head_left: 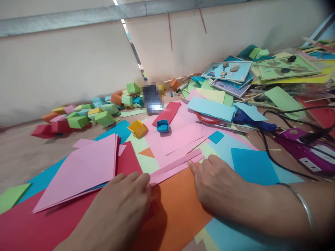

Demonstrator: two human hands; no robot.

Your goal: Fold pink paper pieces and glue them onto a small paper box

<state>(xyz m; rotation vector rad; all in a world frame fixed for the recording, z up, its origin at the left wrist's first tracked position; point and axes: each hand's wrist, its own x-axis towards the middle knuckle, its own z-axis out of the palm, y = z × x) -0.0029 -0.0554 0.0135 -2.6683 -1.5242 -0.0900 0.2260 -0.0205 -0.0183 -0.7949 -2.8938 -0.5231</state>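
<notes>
A folded strip of pink paper [171, 169] lies across an orange sheet [180, 205], with a crease running along its length. My left hand [128, 195] is closed at the strip's left end, its fingertips hidden behind the knuckles. At the right end my right hand [217, 181] is closed, with the thumb pressed on the strip's near edge. Beyond the strip, a small blue paper box [162, 126] and a yellow paper box [138, 128] stand on pink paper. To the left lies a stack of pink sheets [81, 167].
Several folded paper boxes [103, 118] are heaped along the wall. Red-handled scissors [208, 119] lie partly under light blue paper [210, 108]. At right are a purple power strip [309, 150] and black cables [267, 146]. Framed stone pictures [227, 71] sit at the back right.
</notes>
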